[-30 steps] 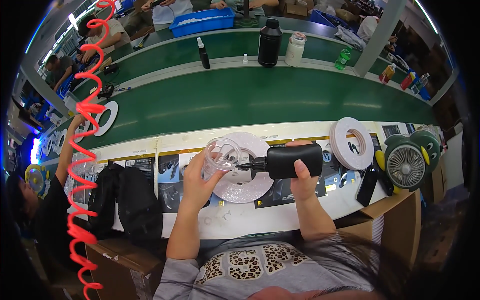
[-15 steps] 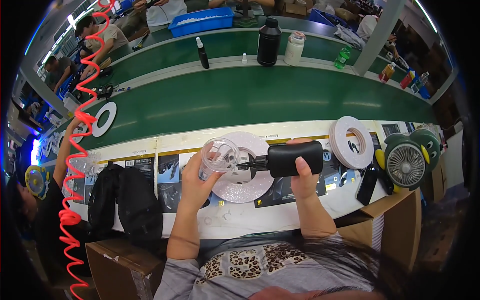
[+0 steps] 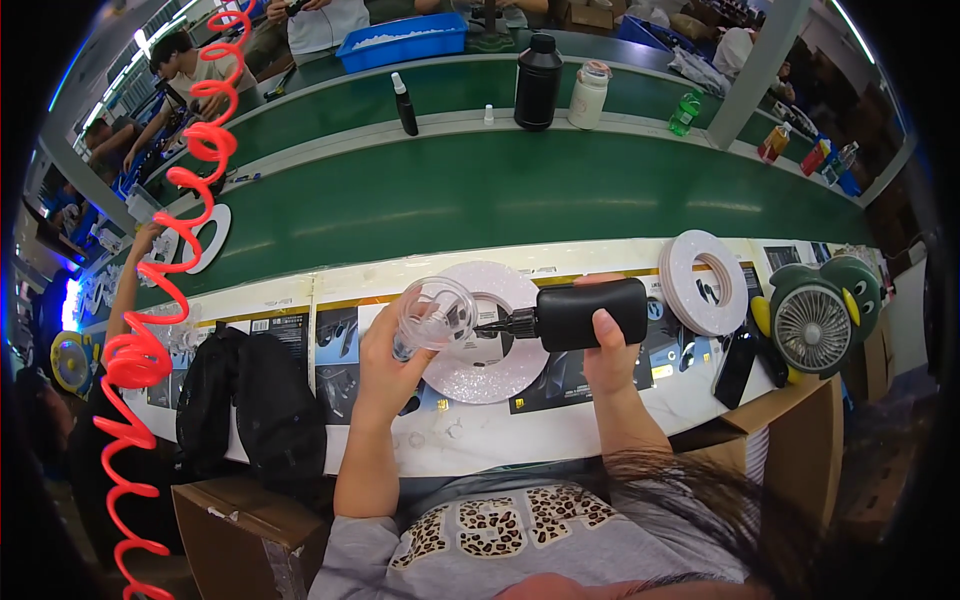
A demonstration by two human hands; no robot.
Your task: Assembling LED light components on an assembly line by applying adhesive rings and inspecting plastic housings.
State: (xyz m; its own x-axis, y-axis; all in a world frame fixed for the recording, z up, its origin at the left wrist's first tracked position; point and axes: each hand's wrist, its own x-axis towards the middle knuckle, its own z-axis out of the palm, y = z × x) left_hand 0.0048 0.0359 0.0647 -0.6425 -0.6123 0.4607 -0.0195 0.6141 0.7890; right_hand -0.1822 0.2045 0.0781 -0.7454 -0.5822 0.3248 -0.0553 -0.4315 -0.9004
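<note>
In my left hand (image 3: 385, 365) I hold a clear round plastic cup (image 3: 437, 312), tilted with its wide rim toward the right. My right hand (image 3: 608, 350) grips a black squeeze bottle (image 3: 592, 314), lying on its side with its thin nozzle pointing left. The nozzle tip is at the cup's right edge; whether it touches the cup I cannot tell. Beneath both lies a white speckled ring (image 3: 482, 376) on the worktop, partly covered by the cup and bottle.
A stack of white rings (image 3: 672, 285) lies right, beside a dark phone (image 3: 735, 370) and a green animal-shaped fan (image 3: 812, 325). Black sleeves (image 3: 275, 400) lie left, near a hanging red coiled hose (image 3: 140, 360). A black bottle (image 3: 538, 85) and white jar (image 3: 590, 97) stand on the far ledge.
The red coiled hose has swung and shifted. A co-worker's arm at the left has moved slightly. My hands, the cup and the bottle have barely moved.
</note>
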